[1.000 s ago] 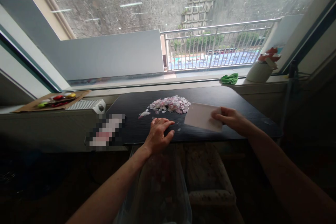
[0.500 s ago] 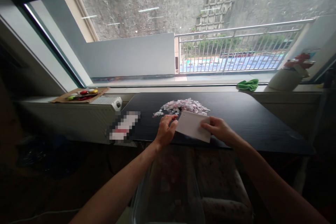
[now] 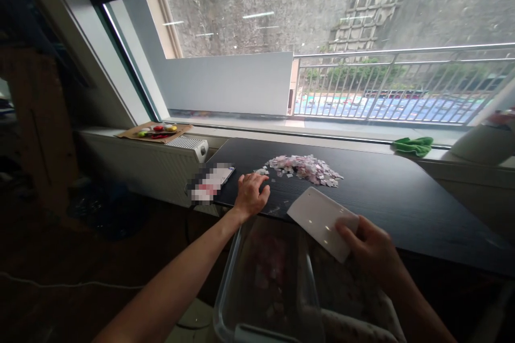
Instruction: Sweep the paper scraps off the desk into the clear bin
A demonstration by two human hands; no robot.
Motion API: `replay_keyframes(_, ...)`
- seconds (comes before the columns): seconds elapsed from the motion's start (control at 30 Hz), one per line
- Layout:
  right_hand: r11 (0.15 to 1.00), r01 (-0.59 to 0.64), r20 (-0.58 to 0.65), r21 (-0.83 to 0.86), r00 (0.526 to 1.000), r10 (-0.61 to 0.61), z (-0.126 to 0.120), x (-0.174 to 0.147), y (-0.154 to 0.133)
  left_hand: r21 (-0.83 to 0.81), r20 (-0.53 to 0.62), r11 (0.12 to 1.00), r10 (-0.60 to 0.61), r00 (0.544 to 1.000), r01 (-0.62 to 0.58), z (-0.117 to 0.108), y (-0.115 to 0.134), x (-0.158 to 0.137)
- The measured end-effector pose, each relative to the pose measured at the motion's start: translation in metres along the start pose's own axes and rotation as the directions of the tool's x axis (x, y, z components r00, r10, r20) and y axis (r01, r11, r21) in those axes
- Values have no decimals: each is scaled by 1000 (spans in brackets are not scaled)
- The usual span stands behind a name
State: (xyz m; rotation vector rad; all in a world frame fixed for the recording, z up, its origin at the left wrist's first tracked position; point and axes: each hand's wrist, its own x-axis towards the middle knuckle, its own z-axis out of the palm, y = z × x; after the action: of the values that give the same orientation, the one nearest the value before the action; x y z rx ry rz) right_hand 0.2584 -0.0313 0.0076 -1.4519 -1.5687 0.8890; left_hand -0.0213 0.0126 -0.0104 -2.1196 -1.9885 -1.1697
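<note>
My right hand (image 3: 370, 244) grips a flat white plastic scraper (image 3: 317, 220) by its right end, thumb on top. The scraper is a thin rectangle with a small hole near one corner, tilted over the front edge of the black table (image 3: 378, 182). A pile of small pale pink and white paper-like pieces (image 3: 308, 168) lies behind it, apart from the scraper. My left hand (image 3: 252, 193) is over the table's front left part, holding nothing, with thumb and fingers apart. Its fingertips are close to a few stray pieces at the pile's left end.
Below the table edge stands a clear plastic bin (image 3: 225, 284) with some pieces inside. A partly blurred phone-like object (image 3: 221, 177) lies at the table's left corner. Beyond are a radiator (image 3: 169, 163), a green cloth (image 3: 413, 146) on the sill and a large window.
The scraper has moved right and toward me, away from the pile, and tipped. My left hand has come apart from it. The view has turned left.
</note>
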Motion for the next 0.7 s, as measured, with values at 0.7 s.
replay_keyframes(0.7,996,91,-32,2,995,-90,13,40,-8,25,3,999,-33,999,33,-1,3,3)
